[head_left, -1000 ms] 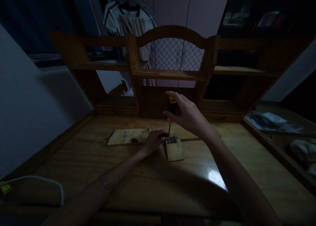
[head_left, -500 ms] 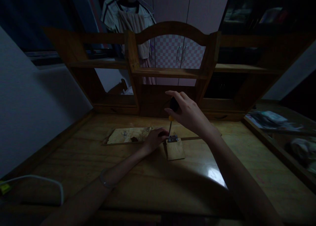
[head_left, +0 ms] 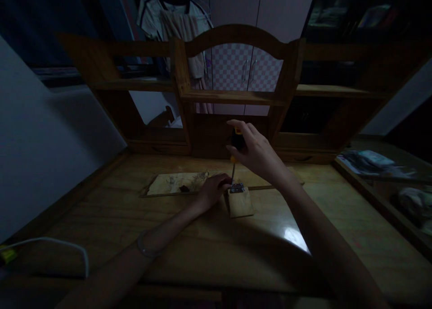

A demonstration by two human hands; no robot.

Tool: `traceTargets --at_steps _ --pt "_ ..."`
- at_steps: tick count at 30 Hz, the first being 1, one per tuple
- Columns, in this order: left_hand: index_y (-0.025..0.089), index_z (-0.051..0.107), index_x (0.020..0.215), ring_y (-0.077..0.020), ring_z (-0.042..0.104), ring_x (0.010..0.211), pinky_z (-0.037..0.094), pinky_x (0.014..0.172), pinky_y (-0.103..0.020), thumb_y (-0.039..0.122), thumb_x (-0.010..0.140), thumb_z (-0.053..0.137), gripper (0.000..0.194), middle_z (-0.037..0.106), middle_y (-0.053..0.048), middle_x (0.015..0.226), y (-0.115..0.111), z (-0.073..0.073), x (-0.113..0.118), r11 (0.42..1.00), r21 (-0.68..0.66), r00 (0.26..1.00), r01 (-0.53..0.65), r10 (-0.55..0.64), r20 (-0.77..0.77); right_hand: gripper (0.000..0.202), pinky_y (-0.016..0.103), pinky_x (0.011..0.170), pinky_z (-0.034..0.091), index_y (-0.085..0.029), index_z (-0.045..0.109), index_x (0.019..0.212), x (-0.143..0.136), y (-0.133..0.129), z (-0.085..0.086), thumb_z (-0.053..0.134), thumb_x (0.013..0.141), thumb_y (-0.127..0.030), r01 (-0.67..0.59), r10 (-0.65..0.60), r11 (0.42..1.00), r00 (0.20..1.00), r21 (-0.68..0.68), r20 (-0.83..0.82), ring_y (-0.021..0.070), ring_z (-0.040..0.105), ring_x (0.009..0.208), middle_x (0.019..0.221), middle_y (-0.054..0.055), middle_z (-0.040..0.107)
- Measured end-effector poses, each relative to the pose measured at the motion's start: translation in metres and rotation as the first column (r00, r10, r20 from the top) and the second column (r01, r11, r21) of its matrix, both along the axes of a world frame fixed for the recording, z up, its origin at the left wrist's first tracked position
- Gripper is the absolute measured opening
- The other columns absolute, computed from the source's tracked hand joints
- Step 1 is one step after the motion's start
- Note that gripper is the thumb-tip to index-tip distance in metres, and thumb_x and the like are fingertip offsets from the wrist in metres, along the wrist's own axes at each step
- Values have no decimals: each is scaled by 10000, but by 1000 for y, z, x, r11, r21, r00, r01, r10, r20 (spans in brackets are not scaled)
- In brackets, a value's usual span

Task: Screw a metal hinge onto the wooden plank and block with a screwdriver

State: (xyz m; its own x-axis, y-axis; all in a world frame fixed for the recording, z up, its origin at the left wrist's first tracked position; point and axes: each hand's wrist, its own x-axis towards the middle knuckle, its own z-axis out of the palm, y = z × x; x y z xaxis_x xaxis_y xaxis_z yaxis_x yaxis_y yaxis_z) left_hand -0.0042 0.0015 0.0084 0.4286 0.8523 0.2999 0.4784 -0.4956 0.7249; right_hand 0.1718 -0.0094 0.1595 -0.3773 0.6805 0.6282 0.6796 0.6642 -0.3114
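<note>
My right hand (head_left: 256, 147) is wrapped round the black and yellow handle of a screwdriver (head_left: 233, 170), which stands nearly upright with its tip down on a dark metal hinge (head_left: 237, 188). The hinge lies across the edge between a small wooden block (head_left: 240, 203) and a long thin board (head_left: 178, 184). Beside the screwdriver tip, my left hand (head_left: 213, 192) has its fingers pinched together at the hinge's left end. Whatever those fingertips hold, if anything, is too small and dark to make out.
The wooden desk (head_left: 141, 237) carries a shelf unit (head_left: 232, 98) along its far side. A white cable (head_left: 50, 239) and a yellow object (head_left: 7, 255) lie at the near left. Plastic-wrapped items (head_left: 374, 159) sit beyond the desk's right edge.
The screwdriver handle has turned slightly in my right hand, showing more yellow at its top. My left hand stays at the hinge. The view has shifted a little.
</note>
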Motion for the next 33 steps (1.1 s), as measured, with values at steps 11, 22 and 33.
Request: traceTargets --at_steps 11,22,33 --pt "207 668 936 -167 706 906 507 850 -263 160 854 652 96 752 0 942 -8 11 4 996 -85 993 -21 30 111 593 420 880 501 -278 365 1449 -1 -5 1 548 887 -222 -23 23 1000 1000 -3 5 228 592 943 1242 88 537" --pt "195 674 923 -199 650 938 487 880 -317 182 907 603 74 698 -44 980 1 -2 4 996 82 999 -24 28 -44 560 395 887 496 -250 356 1398 -2 -4 1 512 868 -157 -74 75 997 996 15 -44 237 579 1039 1275 108 519" --pt "196 614 956 -192 628 938 470 866 -308 170 907 596 58 671 -35 984 3 -10 4 995 101 999 -19 23 -37 596 364 899 474 -241 375 1401 -1 -4 1 527 837 -120 -107 108 994 993 14 -49 221 567 1068 1176 81 564"
